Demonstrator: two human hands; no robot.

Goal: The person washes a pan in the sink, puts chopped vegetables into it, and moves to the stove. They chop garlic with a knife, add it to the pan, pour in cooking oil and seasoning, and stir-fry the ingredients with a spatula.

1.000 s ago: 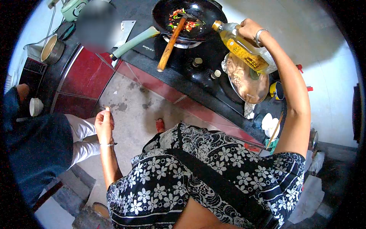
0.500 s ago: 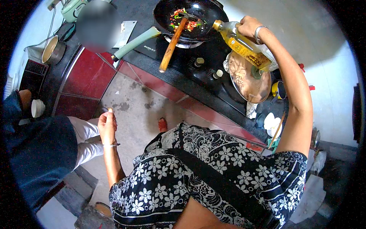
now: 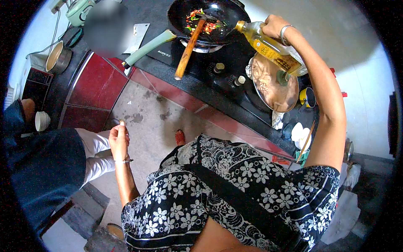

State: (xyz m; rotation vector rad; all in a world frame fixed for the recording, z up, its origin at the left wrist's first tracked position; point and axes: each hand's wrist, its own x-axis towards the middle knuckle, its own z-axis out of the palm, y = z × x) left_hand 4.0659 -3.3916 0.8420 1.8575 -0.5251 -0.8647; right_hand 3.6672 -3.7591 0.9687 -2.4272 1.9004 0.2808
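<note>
My right hand (image 3: 275,27) grips an oil bottle (image 3: 273,51) with yellow oil and a yellow label, its gold-coloured neck tipped toward the right rim of the black wok (image 3: 233,12). Chopped red and green peppers (image 3: 212,27) lie in the wok. A spatula with a wooden handle (image 3: 189,52) rests in it, the handle sticking out over the near rim. Down at the left, away from the stove, my left hand (image 3: 119,137) is closed in a pinch. Whatever sits between its thumb and fingers is too small to make out.
A round lid (image 3: 273,86) covers the right burner. White bowls (image 3: 300,136) and chopsticks (image 3: 308,138) stand by the counter's right end. A cleaver (image 3: 137,38) lies left of the wok. Another person (image 3: 46,161) stands close on my left.
The bottle has shifted slightly upward with my right hand and stays tilted toward the wok. My left hand keeps its pinch, almost still.
</note>
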